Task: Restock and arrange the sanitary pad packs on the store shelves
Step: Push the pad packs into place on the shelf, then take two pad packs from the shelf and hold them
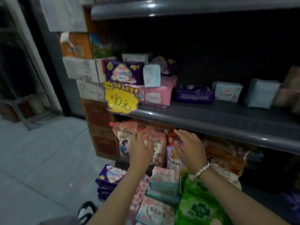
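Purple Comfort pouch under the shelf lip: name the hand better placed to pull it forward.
Right hand, probably: it hovers directly above the purple pouch, while the left hand is over the pink packs beside it.

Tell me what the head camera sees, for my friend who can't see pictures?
A person's left hand and right hand, fingers open, reach toward the pink pouch packs standing on a store's lower shelf. Above, on the middle shelf, sit purple, pink and white sanitary pad packs beside a yellow 10 yuan price sign. More packs are piled below the arms.
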Tool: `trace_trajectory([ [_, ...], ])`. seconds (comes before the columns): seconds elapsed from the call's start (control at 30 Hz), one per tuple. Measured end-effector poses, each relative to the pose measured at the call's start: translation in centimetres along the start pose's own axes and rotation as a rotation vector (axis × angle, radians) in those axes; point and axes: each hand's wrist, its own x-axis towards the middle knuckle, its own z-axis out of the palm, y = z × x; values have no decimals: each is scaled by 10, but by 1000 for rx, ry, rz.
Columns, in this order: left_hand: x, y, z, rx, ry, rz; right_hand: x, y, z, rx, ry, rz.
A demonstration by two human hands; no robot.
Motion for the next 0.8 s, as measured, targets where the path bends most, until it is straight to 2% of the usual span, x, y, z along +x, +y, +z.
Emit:
trace_trajectory([
  [0.2, 48, 77, 34, 93, -19, 226, 39, 68, -76, -206, 135, 41],
  [0.27, 68, 96, 52, 92, -18, 301, 51, 96, -92, -262, 91, 100],
  [0.4, 123, 122, 91, 142, -58, 375, 76, 146, -115, -382, -110, 229],
  [0.5, 168, 131, 118, 201, -79, 326, 94, 169, -120, -383, -247, 334],
  [0.67, 228, 133, 157, 301, -193, 150, 103, 177, -112, -358, -278, 422],
  [0.73, 241, 135, 167, 247, -252, 46, 103, 179, -111, -337, -283, 433],
  [0.8, 250, 137, 174, 143, -243, -44, 104, 180, -112, -284, -293, 457],
])
